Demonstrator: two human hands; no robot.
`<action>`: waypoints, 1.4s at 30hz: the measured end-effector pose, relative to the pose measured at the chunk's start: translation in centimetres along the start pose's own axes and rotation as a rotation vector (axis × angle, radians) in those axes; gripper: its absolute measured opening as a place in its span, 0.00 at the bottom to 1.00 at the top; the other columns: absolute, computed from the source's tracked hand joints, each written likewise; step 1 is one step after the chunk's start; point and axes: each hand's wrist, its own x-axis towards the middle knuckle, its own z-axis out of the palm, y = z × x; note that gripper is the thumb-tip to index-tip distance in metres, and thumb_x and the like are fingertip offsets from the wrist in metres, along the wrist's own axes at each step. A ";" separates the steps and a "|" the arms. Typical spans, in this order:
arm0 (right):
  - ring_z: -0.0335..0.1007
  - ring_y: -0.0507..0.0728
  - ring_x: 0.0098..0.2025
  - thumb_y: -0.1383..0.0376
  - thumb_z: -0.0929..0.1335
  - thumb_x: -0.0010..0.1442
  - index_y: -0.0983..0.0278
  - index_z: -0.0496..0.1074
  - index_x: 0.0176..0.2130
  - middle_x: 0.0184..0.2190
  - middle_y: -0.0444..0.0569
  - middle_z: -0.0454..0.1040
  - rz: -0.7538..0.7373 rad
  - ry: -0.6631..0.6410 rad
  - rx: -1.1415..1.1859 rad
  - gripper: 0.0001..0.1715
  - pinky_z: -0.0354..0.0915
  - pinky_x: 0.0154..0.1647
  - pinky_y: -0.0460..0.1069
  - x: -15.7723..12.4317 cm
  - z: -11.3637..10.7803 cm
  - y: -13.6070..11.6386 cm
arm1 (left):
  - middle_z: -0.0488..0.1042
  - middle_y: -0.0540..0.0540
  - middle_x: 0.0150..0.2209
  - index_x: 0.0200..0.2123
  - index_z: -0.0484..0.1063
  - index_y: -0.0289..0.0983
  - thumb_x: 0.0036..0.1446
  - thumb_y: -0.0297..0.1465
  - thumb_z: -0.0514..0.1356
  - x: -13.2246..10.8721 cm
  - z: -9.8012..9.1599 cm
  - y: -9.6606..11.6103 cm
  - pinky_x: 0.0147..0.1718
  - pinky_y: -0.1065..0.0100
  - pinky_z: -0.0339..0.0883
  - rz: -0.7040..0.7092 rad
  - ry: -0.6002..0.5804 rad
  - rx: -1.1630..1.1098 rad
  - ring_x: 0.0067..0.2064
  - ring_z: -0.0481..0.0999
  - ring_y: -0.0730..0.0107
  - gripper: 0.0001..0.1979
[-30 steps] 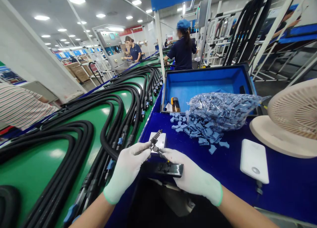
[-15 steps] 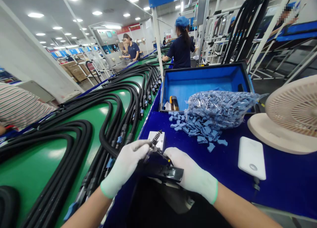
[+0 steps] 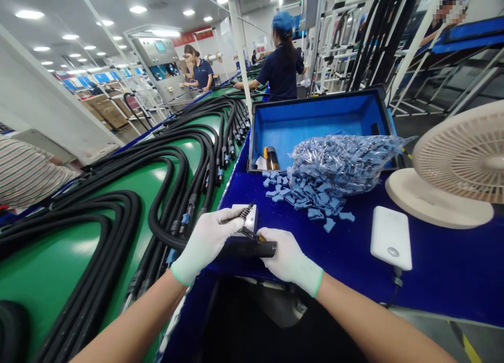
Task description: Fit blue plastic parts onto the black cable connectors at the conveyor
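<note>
My left hand [image 3: 210, 239], in a white glove, pinches a dark part with a coiled spring [image 3: 247, 211] between thumb and fingers. My right hand [image 3: 289, 258], gloved too, closes around one end of a long black piece [image 3: 250, 249]; its far end disappears behind my left hand. Between the hands, a thin dark rod with a yellow spot by my right fingertips is partly hidden. Just behind the hands, a white block [image 3: 252, 226] sits on the blue table [image 3: 334, 263].
Loose blue clips [image 3: 315, 200] spill from a clear bag [image 3: 346, 161] before a blue bin [image 3: 315, 118]. A white device [image 3: 391, 237] and a fan [image 3: 464, 158] stand right. Black hoses [image 3: 126, 210] cover the green belt [image 3: 82, 242] left. Co-workers stand beyond.
Both hands and the black piece have come up closer to the white block. The black piece has turned, showing a narrower side. The camera view has shifted slightly.
</note>
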 end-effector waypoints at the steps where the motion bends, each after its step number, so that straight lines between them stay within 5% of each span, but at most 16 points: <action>1: 0.68 0.54 0.29 0.70 0.66 0.56 0.62 0.66 0.31 0.29 0.44 0.74 -0.002 -0.002 -0.014 0.04 0.56 0.32 0.47 0.1 0.0 0.1 | 0.79 0.50 0.55 0.53 0.80 0.44 0.60 0.41 0.62 0.0 0.1 0.0 0.60 0.60 0.66 -0.002 0.008 0.021 0.57 0.76 0.52 0.20; 6: 0.73 0.58 0.39 0.74 0.64 0.58 0.63 0.73 0.40 0.38 0.50 0.78 -0.099 -0.093 -0.071 0.13 0.63 0.43 0.49 -0.6 -2.1 0.5 | 0.80 0.47 0.53 0.53 0.80 0.40 0.60 0.42 0.62 0.4 -0.1 0.4 0.56 0.60 0.69 -0.014 -0.004 0.068 0.55 0.78 0.51 0.21; 10: 0.65 0.67 0.59 0.74 0.68 0.54 0.66 0.69 0.59 0.57 0.61 0.72 -0.056 0.084 -0.183 0.32 0.58 0.62 0.61 -2.0 -3.6 0.5 | 0.83 0.42 0.43 0.52 0.79 0.35 0.65 0.45 0.57 0.4 -0.1 0.0 0.41 0.62 0.73 -0.012 0.021 -0.041 0.41 0.81 0.56 0.24; 12: 0.63 0.68 0.62 0.68 0.73 0.53 0.64 0.67 0.61 0.60 0.59 0.69 -0.023 0.113 0.011 0.37 0.57 0.65 0.63 -2.6 -3.3 0.1 | 0.82 0.40 0.42 0.54 0.77 0.32 0.64 0.44 0.58 0.2 -0.1 -0.2 0.39 0.63 0.73 -0.026 0.009 -0.133 0.40 0.80 0.57 0.25; 18: 0.77 0.59 0.37 0.69 0.71 0.50 0.65 0.71 0.46 0.40 0.50 0.79 0.293 0.061 0.918 0.21 0.73 0.43 0.55 -2.8 -0.7 -1.0 | 0.79 0.47 0.54 0.57 0.77 0.42 0.62 0.34 0.61 -1.6 0.3 0.8 0.59 0.61 0.66 0.072 -0.184 -0.022 0.56 0.76 0.56 0.20; 22: 0.75 0.59 0.43 0.73 0.73 0.46 0.61 0.71 0.53 0.43 0.47 0.78 0.213 0.155 0.916 0.34 0.71 0.46 0.52 -2.8 -0.8 -1.2 | 0.79 0.49 0.50 0.54 0.79 0.47 0.62 0.29 0.61 -2.7 1.1 1.0 0.59 0.60 0.65 0.182 -0.314 0.150 0.55 0.75 0.58 0.18; 27: 0.68 0.52 0.31 0.75 0.72 0.47 0.57 0.65 0.62 0.42 0.45 0.74 0.179 0.015 1.039 0.45 0.66 0.31 0.47 -3.0 -1.6 -1.7 | 0.75 0.45 0.45 0.54 0.78 0.46 0.66 0.28 0.57 -3.3 2.1 0.5 0.51 0.61 0.70 0.318 -0.260 0.214 0.48 0.74 0.61 0.17; 31: 0.70 0.54 0.34 0.78 0.73 0.42 0.60 0.66 0.61 0.42 0.45 0.74 0.190 -0.092 1.120 0.48 0.68 0.34 0.48 -2.9 -2.2 -2.1 | 0.74 0.44 0.39 0.53 0.79 0.45 0.66 0.28 0.57 -3.1 2.4 -0.8 0.44 0.61 0.71 0.521 -0.271 0.261 0.42 0.74 0.62 0.16; 34: 0.73 0.56 0.37 0.79 0.73 0.41 0.60 0.69 0.59 0.41 0.45 0.76 0.166 -0.089 1.095 0.46 0.70 0.39 0.50 -3.1 -2.3 -2.1 | 0.76 0.45 0.42 0.54 0.78 0.46 0.59 0.26 0.62 -2.2 2.6 -1.6 0.47 0.60 0.71 0.443 -0.318 0.149 0.45 0.75 0.61 0.20; 38: 0.75 0.58 0.39 0.79 0.71 0.42 0.59 0.72 0.56 0.41 0.45 0.77 0.132 -0.028 1.096 0.41 0.72 0.41 0.52 -2.9 -1.9 -1.5 | 0.75 0.45 0.49 0.67 0.62 0.45 0.44 0.22 0.66 -0.9 3.3 -1.3 0.47 0.59 0.73 0.125 -0.278 -0.060 0.47 0.77 0.59 0.45; 40: 0.76 0.57 0.35 0.78 0.72 0.42 0.60 0.73 0.53 0.40 0.45 0.78 0.160 -0.010 1.154 0.37 0.74 0.40 0.54 -2.4 -1.7 -1.1 | 0.76 0.47 0.44 0.65 0.64 0.44 0.44 0.24 0.67 -1.3 3.7 -0.9 0.44 0.61 0.72 0.090 -0.134 0.015 0.42 0.77 0.61 0.42; 42: 0.77 0.58 0.35 0.76 0.73 0.43 0.62 0.74 0.48 0.41 0.47 0.78 0.171 0.061 1.198 0.31 0.75 0.42 0.56 -2.1 -1.4 -1.1 | 0.77 0.48 0.38 0.53 0.76 0.44 0.50 0.30 0.69 -2.6 3.9 -0.9 0.44 0.60 0.71 0.139 0.048 0.150 0.38 0.75 0.61 0.25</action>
